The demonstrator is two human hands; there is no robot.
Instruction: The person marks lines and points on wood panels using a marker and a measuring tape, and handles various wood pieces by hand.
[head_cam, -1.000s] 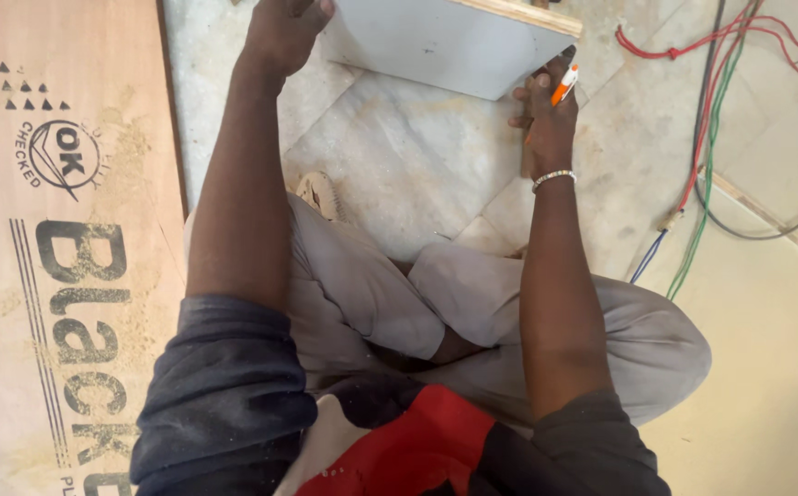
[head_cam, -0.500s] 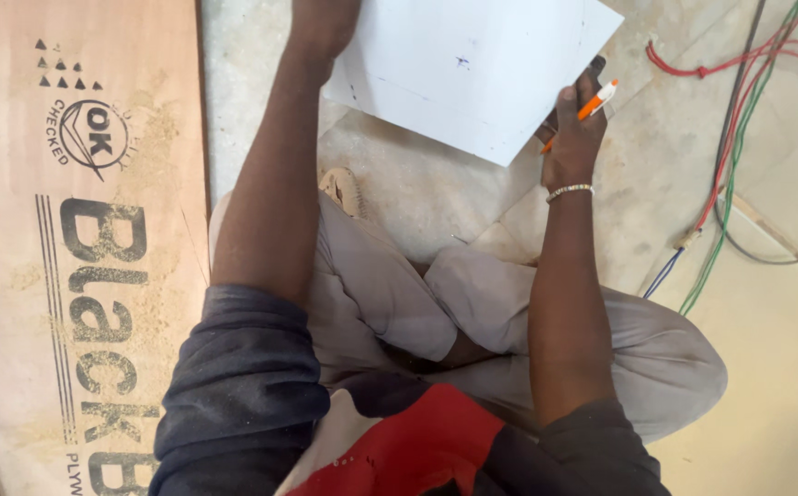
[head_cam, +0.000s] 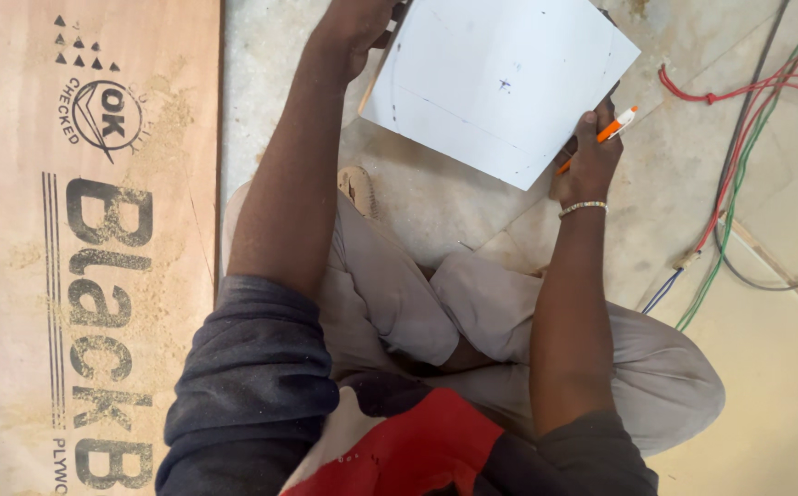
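Gripping a flat square white board (head_cam: 500, 83) at opposite edges, the left hand (head_cam: 358, 28) is clamping its side while the right hand (head_cam: 592, 156) is also pinching an orange pen (head_cam: 606, 136).

Looks like a room under fit-out or a carpentry worksite, not a finished home. Bare stone-tiled floor (head_cam: 436, 197) dusted with grit; a large plywood sheet (head_cam: 87, 248) lying flat at one side, speckled with sawdust; loose red, green and grey electrical wires (head_cam: 739, 147) trailing across the tiles. Work done seated on the floor.
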